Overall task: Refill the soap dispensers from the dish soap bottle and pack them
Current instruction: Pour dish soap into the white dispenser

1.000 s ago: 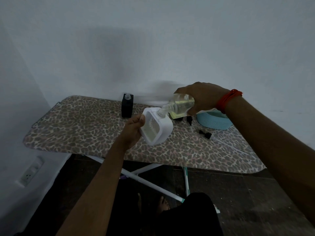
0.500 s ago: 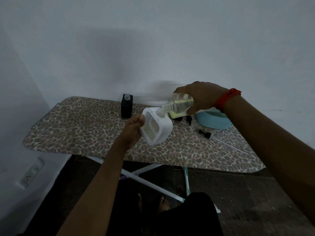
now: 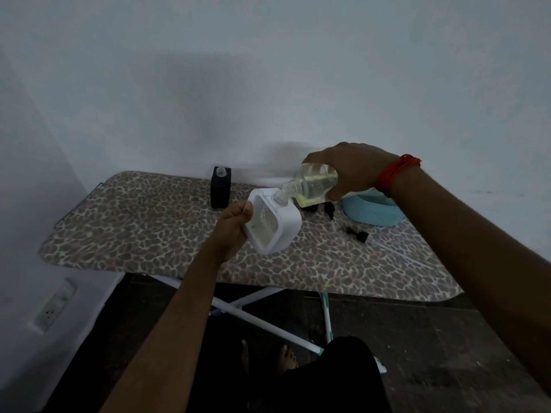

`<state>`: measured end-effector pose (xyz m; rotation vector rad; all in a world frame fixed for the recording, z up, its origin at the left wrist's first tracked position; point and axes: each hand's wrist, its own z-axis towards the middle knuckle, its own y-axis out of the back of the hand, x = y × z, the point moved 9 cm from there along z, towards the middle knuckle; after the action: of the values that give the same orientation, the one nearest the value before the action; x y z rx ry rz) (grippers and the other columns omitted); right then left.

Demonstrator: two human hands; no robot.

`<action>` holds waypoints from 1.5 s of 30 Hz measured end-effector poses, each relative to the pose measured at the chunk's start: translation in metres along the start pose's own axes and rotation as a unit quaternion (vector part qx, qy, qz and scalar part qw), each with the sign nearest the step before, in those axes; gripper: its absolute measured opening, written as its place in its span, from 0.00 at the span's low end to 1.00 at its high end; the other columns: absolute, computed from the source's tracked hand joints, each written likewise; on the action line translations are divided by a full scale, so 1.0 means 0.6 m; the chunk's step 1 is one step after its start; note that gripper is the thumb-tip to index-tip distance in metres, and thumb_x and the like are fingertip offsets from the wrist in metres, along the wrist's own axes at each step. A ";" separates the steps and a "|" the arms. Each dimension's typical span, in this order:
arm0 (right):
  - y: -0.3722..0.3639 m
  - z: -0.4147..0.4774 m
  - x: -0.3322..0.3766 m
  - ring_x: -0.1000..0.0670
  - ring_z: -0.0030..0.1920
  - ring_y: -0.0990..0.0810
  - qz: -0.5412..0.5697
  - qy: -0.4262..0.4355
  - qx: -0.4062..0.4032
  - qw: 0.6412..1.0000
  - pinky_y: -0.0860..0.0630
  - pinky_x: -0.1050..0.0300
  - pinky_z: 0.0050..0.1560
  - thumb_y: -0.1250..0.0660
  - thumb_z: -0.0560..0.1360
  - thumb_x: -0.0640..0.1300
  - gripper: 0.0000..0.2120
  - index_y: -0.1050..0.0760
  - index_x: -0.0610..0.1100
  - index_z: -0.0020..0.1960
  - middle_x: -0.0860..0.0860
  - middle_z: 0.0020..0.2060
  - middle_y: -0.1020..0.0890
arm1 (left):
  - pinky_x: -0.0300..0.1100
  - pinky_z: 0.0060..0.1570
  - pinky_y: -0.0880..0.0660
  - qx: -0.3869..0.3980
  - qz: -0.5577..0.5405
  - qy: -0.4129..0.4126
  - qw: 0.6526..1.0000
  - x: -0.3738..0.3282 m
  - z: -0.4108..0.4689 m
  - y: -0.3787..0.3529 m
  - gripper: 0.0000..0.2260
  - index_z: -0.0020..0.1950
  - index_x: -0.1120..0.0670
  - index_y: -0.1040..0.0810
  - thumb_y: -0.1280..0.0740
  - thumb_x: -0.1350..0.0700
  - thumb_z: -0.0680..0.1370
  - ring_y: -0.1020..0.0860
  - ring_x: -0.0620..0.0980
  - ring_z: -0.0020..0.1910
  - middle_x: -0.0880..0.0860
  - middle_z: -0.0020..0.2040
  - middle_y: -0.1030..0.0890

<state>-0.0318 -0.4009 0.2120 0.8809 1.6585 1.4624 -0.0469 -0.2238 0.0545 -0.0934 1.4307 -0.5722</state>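
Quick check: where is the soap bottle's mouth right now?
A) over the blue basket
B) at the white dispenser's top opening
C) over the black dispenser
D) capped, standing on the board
B: the right hand tilts the soap bottle so its neck meets the top of the white dispenser, which the left hand holds.

A leopard-print board (image 3: 149,228) is standing on crossed white legs (image 3: 247,315) over a dark floor (image 3: 432,338). A black bottle (image 3: 220,189) is standing upright near the board's far edge, its neck uncapped. A blue basket (image 3: 375,214) is sitting at the back right. 2 black pumps (image 3: 329,207) are lying just left of it, partly hidden. A 3rd pump (image 3: 357,233) is lying in front of the basket, its clear tube (image 3: 396,253) trailing right.
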 end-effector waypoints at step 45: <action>0.003 -0.003 0.007 0.47 0.62 0.24 -0.001 0.008 -0.003 1.000 0.32 0.56 0.52 0.21 0.68 0.48 0.39 0.34 0.54 0.75 0.53 0.64 0.21 | 0.42 0.46 0.21 -0.015 -0.016 0.005 1.000 -0.008 -0.009 -0.008 0.15 0.48 0.51 0.14 0.42 0.55 0.79 0.17 0.48 0.49 0.51 0.49 0.15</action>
<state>-0.0356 -0.3980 0.2133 0.8657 1.6659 1.4767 -0.0534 -0.2245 0.0597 -0.1372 1.4497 -0.5774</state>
